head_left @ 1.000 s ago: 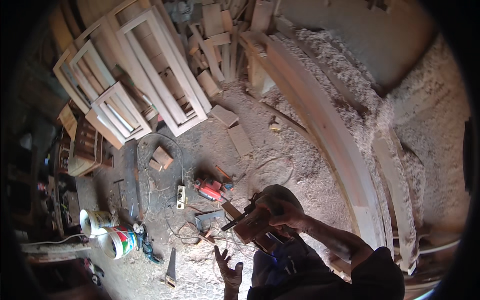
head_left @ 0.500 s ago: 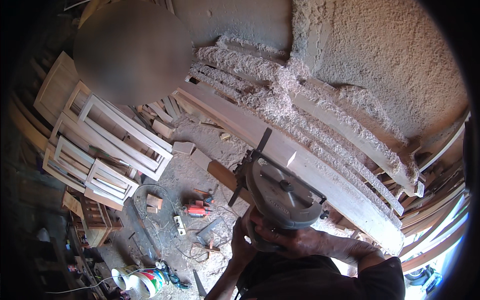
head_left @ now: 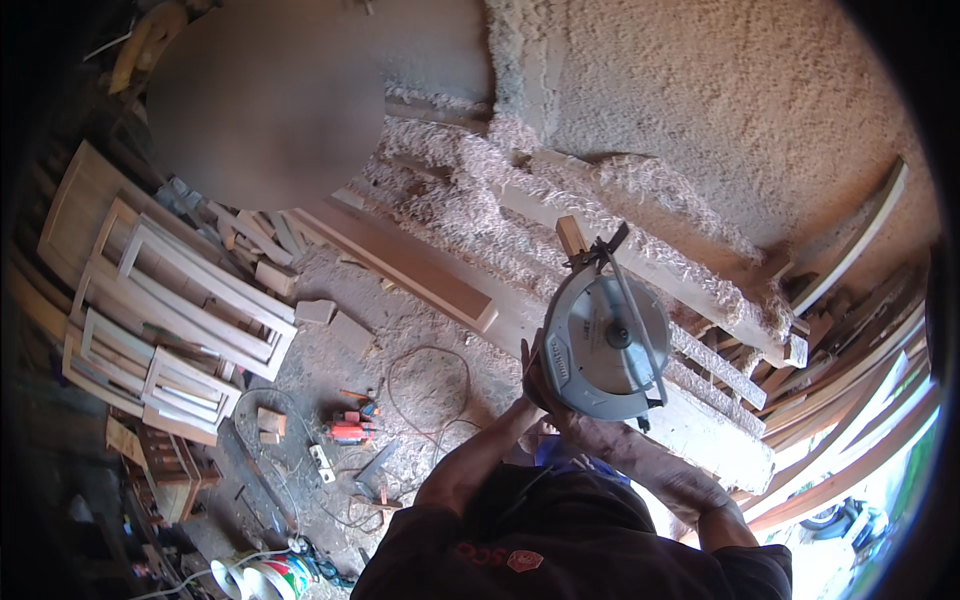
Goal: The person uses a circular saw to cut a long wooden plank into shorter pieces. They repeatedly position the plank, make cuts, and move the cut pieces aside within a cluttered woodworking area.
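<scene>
A grey circular saw [head_left: 580, 355] is held up in front of me, its round guard and blade side facing up. My left hand [head_left: 536, 376] grips its near left side, fingers closed against the body. My right hand [head_left: 578, 425] is wrapped under its lower edge, with the fingers mostly hidden behind the saw. A short piece of wood [head_left: 571, 236] shows at the saw's far end; whether it is attached cannot be seen. Beneath and beyond lie a wide pale plank [head_left: 715, 420] and a squared timber [head_left: 400, 262] with a cut end.
Boards thick with shavings [head_left: 640, 235] lie along the rough wall. Pale wooden frames [head_left: 200, 290] lean at left. On the floor are a red power tool [head_left: 352, 428], a power strip [head_left: 322, 463], looping cords, offcuts [head_left: 270, 424] and white buckets [head_left: 275, 578]. Curved boards [head_left: 840, 440] are stacked at right.
Both hands have carried the saw to the right and farther away, and it has turned, showing its blade side more fully. The view has shifted, so the floor things sit farther left.
</scene>
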Tool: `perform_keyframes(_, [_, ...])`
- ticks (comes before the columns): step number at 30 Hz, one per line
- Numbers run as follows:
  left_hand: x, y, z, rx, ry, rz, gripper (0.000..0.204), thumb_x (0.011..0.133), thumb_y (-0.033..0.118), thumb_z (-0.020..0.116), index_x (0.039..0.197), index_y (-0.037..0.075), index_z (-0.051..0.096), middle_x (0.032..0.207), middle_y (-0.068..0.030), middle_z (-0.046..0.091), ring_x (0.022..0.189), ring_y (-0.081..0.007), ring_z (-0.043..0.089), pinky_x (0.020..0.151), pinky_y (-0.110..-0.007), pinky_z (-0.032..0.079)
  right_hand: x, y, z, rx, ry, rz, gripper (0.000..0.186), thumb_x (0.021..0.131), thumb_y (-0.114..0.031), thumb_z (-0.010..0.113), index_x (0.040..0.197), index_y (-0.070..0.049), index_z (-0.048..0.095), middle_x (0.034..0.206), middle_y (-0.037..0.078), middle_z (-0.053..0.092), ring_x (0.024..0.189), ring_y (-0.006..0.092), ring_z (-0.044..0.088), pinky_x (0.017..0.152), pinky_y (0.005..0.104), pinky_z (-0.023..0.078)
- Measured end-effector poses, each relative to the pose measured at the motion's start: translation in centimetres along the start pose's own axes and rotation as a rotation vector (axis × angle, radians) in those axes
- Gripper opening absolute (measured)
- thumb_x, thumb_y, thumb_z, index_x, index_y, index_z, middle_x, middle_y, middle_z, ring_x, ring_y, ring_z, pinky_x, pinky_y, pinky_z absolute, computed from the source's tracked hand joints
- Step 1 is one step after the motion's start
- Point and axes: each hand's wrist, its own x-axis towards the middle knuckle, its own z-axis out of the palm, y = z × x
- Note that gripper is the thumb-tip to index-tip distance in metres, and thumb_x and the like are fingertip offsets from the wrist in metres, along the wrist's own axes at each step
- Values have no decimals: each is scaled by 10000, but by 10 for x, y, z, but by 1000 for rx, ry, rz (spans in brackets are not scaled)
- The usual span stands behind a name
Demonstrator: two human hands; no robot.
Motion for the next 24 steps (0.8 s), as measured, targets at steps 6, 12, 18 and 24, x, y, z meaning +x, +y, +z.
perform_keyframes(6, [9,-45,39,68,-223,-105,657,979,388,651,1533,89,462,1492,-167,491,1344,-365,498,1107,-512,390,4,47,76,210,27,175,661,973,-236,634,1592,-237,403,1230,214,684,1081,385,680,917,518,545])
perform_keyframes(12, [8,-53,33,188,-410,-171,590,1001,353,637,1502,72,503,1398,-149,575,1236,-346,574,1033,-466,447,14,61,107,129,274,231,258,971,-220,542,1126,-88,702,986,172,748,900,348,721,803,521,557])
perform_keyframes(18, [23,-31,-7,278,-554,-181,525,1023,317,624,1471,56,544,1304,-131,658,1129,-327,650,959,-420,505,22,55,95,163,-28,348,378,1018,-228,508,1368,-161,633,1127,180,717,1051,372,687,923,538,519])
perform_keyframes(24, [48,92,-104,170,-261,-110,465,1045,282,610,1441,39,585,1210,-114,742,1022,-308,726,885,-374,562,25,39,92,177,162,354,389,1019,-239,519,1380,-147,630,1139,179,714,1072,371,681,944,535,512])
